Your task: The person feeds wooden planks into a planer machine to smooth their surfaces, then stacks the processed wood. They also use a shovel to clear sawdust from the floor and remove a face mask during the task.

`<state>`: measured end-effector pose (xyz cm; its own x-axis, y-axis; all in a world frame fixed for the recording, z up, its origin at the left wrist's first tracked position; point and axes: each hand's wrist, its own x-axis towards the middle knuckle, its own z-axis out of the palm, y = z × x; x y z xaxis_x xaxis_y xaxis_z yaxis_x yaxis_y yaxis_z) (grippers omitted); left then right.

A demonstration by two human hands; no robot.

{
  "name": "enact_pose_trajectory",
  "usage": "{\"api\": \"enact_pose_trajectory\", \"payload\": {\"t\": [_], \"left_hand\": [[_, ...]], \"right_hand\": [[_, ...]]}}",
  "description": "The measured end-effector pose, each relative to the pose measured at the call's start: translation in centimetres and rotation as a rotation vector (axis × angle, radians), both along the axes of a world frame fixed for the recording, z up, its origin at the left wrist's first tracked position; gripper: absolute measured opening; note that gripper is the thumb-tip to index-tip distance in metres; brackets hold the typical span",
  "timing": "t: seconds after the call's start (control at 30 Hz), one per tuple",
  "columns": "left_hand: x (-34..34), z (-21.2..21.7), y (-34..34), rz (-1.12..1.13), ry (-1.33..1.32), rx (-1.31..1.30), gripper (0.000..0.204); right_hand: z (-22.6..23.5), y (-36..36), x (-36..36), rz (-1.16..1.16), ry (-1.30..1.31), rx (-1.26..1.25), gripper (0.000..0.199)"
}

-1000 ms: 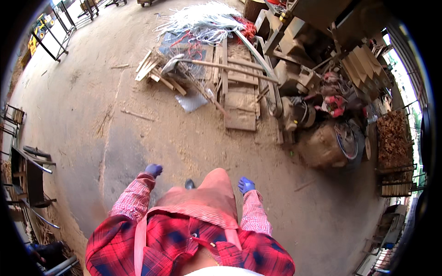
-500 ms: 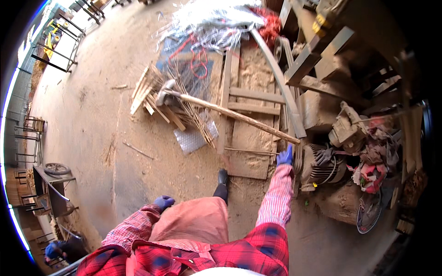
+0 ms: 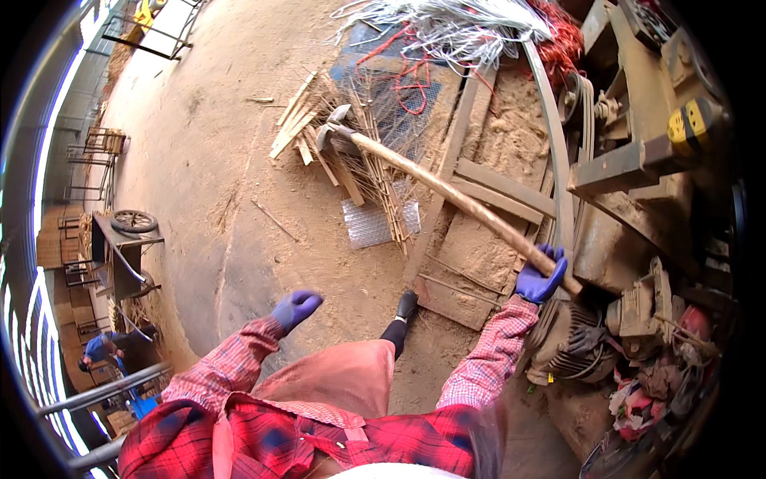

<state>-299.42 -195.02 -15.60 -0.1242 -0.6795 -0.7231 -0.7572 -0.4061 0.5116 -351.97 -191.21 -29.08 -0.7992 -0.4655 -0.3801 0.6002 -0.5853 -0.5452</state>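
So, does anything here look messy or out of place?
Yes, it looks untidy: white strips and red strands lie tangled at the top, and sawdust coats the boards. Wood scraps lie strewn near the long-handled tool in the right hand.

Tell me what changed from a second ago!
The right hand was beside the apron; it has reached forward and to the right and now grips the long wooden-handled tool near the handle's end. One foot shows farther out in front. Nothing visibly was let go. The left hand stays empty, and the wood strips and bubble wrap look unmoved.
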Motion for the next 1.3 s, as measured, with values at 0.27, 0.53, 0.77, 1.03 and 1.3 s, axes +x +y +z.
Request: {"api": "enact_pose_trajectory", "payload": {"t": [0.27,0.53,0.77,1.03,1.3], "left_hand": [[-7.4,28.3,-7.1,-0.114,0.607,-0.978,0.050],[16.5,31.6,9.8,0.723,0.674,-0.643,0.047],[31.5,22.8,21.1,0.833,0.638,-0.086,0.051],[56.9,22.8,28.4,0.294,0.050,-0.320,0.054],[83.0,27.1,44.6,0.738,0.175,-0.179,0.048]], "right_hand": [[29.9,-16.5,26.3,0.658,1.172,-0.383,0.044],[31.6,-8.0,58.0,1.011,1.574,-0.664,0.046],[6.3,-8.7,68.0,1.450,-0.353,0.506,0.057],[11.5,-4.4,87.3,1.665,-0.448,0.427,0.062],[1.4,-8.5,103.8,1.719,-0.111,0.758,0.045]]}}
